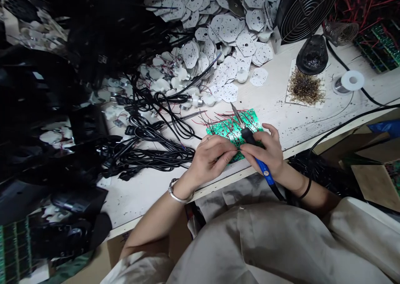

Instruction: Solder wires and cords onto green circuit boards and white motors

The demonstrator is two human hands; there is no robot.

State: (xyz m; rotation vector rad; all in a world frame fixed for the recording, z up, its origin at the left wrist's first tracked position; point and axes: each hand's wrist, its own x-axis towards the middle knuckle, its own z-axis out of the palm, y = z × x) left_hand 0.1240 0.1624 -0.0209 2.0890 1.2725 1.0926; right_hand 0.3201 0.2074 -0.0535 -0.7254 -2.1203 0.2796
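A green circuit board (253, 117) lies at the table's front edge, with thin red and black wires (231, 128) spread over it. My left hand (210, 158) is closed in a pinch over the board's near side; what its fingertips hold is too small to make out. In my right hand (271, 151) rests a soldering iron (263, 166) with a blue and black handle, its tip pointing up and away over the board. The thumb and a fingertip of that hand meet close to the left fingertips. Both hands hide part of the board.
Black cables (156, 146) lie coiled at the left, below a heap of white octagonal boards (226, 28). At the right stand a fan (308, 13), a black soldering iron holder (312, 55), a residue-covered pad (304, 86) and a solder spool (352, 80). The iron's cord trails over the edge.
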